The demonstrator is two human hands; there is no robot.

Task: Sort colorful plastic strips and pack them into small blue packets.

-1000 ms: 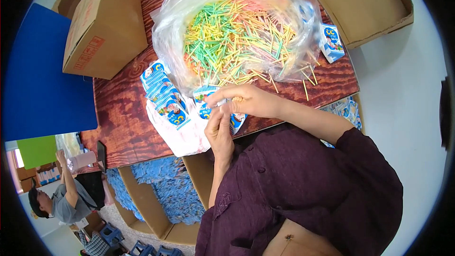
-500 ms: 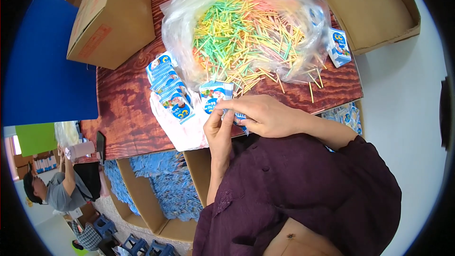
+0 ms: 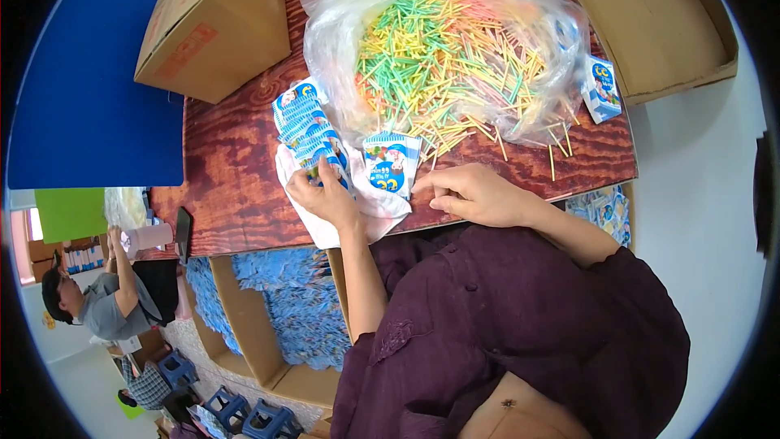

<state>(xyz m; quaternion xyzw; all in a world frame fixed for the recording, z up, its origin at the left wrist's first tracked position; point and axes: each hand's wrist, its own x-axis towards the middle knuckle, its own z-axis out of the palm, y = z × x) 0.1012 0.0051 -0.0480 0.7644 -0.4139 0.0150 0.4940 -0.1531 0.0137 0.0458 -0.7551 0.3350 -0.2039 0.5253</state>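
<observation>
My left hand (image 3: 329, 197) is at the near end of a row of overlapping blue-and-white packets (image 3: 302, 118), its fingers closed around the front packet, which it partly covers. The row lies partly on a white cloth (image 3: 325, 228). A small pile of flat packets (image 3: 387, 164) lies on the cloth between my hands. My right hand (image 3: 479, 195) is just to the right of that pile, index finger stretched toward its edge and thumb apart, with nothing visible between them. Beyond my hands, a large clear plastic bag (image 3: 333, 41) lies open, full of thin green, yellow, pink and orange sticks (image 3: 439, 65).
A closed cardboard box (image 3: 215, 28) stands far left beside a blue panel (image 3: 97, 89). An open carton (image 3: 650, 16) and a packet box (image 3: 601, 89) are at right. Below the table edge are cartons of blue packets (image 3: 301, 309). Another person (image 3: 122, 301) works at left.
My hands, earlier together on a packet, have parted. The left moved left to the packet row; the right moved slightly right, uncovering the flat pile. The view has shifted a little.
</observation>
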